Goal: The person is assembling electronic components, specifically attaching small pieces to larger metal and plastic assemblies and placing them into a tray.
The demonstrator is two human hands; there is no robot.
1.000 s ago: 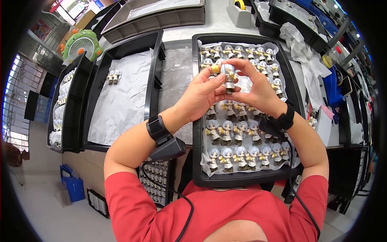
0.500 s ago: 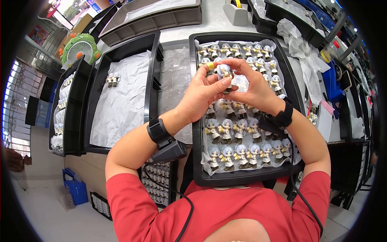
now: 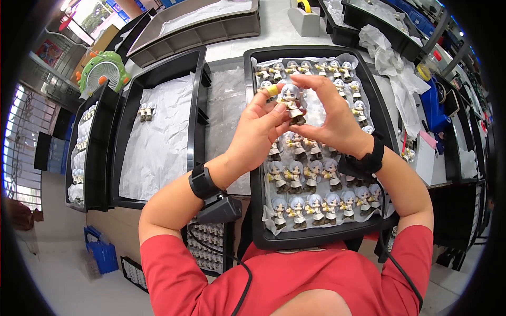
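Between both hands, above the black tray (image 3: pixel 253 158) on the right, I hold a small chibi figurine (image 3: pixel 292 104) with pale lilac hair, a white outfit and brown boots. My left hand (image 3: pixel 256 126) pinches it from the left, a yellow band wrapped on one finger. The thumb and fingers of my right hand (image 3: pixel 337 121) curve round its other side, touching it at head and feet. Rows of matching figurines (image 3: pixel 315 205) stand on white paper in the tray beneath; my hands hide some of them.
Left of this, another black tray (image 3: pixel 198 121) is lined with white paper (image 3: pixel 158 152) and holds a pair of figurines (image 3: pixel 146 111). A narrower black tray (image 3: pixel 100 147) leans at far left near a green fan (image 3: pixel 101 76). A grey tray (image 3: pixel 195 34) and a tape dispenser (image 3: pixel 304 21) are at the back.
The figurine has turned from a tilted pose to upright, its front now facing me. My right thumb and fingers have spread a little wider around it.
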